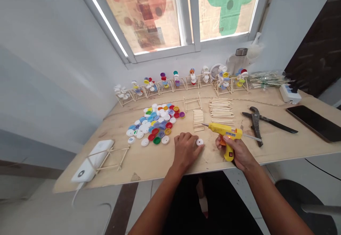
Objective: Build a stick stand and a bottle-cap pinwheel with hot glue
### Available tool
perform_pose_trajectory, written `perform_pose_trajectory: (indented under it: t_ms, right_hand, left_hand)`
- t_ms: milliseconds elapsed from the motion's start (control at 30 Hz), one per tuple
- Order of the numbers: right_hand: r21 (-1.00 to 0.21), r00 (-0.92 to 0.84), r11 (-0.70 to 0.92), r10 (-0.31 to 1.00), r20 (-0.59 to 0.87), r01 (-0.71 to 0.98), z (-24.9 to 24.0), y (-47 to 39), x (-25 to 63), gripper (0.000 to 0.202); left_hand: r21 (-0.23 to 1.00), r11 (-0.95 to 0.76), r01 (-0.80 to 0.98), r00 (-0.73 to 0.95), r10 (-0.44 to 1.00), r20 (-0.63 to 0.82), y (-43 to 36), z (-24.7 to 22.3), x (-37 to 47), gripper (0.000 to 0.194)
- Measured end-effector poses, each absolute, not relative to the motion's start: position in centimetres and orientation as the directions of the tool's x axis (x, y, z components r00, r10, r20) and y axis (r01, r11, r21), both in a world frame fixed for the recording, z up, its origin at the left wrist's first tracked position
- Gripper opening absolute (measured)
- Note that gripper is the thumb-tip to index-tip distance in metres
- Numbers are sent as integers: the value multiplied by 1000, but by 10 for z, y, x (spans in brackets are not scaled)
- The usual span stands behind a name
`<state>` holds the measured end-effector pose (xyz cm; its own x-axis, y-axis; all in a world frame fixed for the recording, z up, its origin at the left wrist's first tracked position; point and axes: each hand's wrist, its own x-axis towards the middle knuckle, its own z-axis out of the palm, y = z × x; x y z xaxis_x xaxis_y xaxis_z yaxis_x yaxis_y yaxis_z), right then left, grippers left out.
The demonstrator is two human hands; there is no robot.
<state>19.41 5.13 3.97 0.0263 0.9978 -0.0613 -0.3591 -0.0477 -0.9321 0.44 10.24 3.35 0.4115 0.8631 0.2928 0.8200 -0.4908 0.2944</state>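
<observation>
My right hand (238,153) is wrapped round the handle of a yellow hot glue gun (225,129), with fingers at its orange trigger. The nozzle points left, over the short sticks, and a clear glue stick (252,138) juts from its back. Low on the table, my left hand (185,149) pinches a small white bottle cap (199,142) between thumb and fingers; a dark spot shows at the cap's middle. Left of that hand lies a spread of coloured bottle caps (157,121). Just beyond it is a pile of short sticks (198,118).
Longer sticks (221,109) and a stick frame (192,103) lie farther back. Stick stands with cap wheels (177,80) line the wall. Pliers (255,121), a phone (315,121) and a power strip (290,93) are on the right. Leftward, another stick frame (119,160) touches a white power bank (93,160).
</observation>
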Motion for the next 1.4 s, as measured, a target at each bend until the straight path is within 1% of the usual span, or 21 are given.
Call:
perform_pose_trajectory:
  t_ms: [167, 367, 567, 700, 800, 867, 900, 933, 1000, 1100, 1167, 1267, 1333, 1400]
  right_hand:
    - [-927, 38, -44, 997, -62, -372, 38, 52, 194, 30]
    - [-902, 37, -33, 998, -54, -429, 36, 52, 194, 29]
    - [-898, 34, -30, 998, -50, -438, 37, 51, 194, 27]
    - [-901, 31, -32, 998, -50, -434, 38, 51, 194, 26]
    - [-899, 28, -27, 999, -44, -437, 37, 52, 194, 25]
    - [-905, 29, -23, 999, -39, -425, 36, 52, 195, 25]
    - [-908, 28, -24, 999, -40, -418, 36, 52, 195, 26]
    - [-910, 27, -28, 999, -43, -413, 35, 52, 195, 26]
    - [-912, 26, -36, 998, -51, -408, 35, 52, 195, 26]
    - [-915, 20, -41, 998, -54, -401, 36, 51, 195, 24]
    - [-919, 20, -38, 999, -50, -392, 36, 51, 194, 24]
    - [-924, 28, -36, 998, -51, -380, 36, 50, 193, 23]
    - [-929, 29, -37, 998, -52, -368, 35, 51, 193, 23]
    - [-935, 27, -32, 999, -45, -352, 34, 51, 194, 23]
  left_hand:
    - [331, -429, 841, 341, 894, 292, 120, 35, 9, 15]
    - [271, -485, 831, 431, 871, 237, 145, 35, 17, 16]
    - [200, -526, 826, 480, 844, 238, 149, 32, 20, 13]
    - [199, -532, 823, 487, 841, 233, 148, 32, 18, 11]
    - [220, -533, 817, 483, 841, 244, 146, 32, 15, 11]
    - [274, -518, 810, 455, 851, 264, 144, 32, 11, 11]
    - [322, -502, 803, 426, 861, 278, 143, 32, 9, 10]
    - [386, -477, 790, 385, 875, 294, 141, 32, 7, 9]
    - [553, -415, 722, 282, 907, 313, 139, 32, 2, 8]
    - [798, -324, 508, 163, 946, 281, 137, 28, -2, 8]
    - [903, -271, 332, 130, 962, 241, 137, 25, -4, 11]
    - [976, -195, 101, 144, 973, 179, 137, 21, -4, 25]
    - [989, -149, 11, 181, 973, 145, 137, 20, -4, 29]
    - [993, -115, -37, 204, 972, 120, 136, 22, -4, 28]
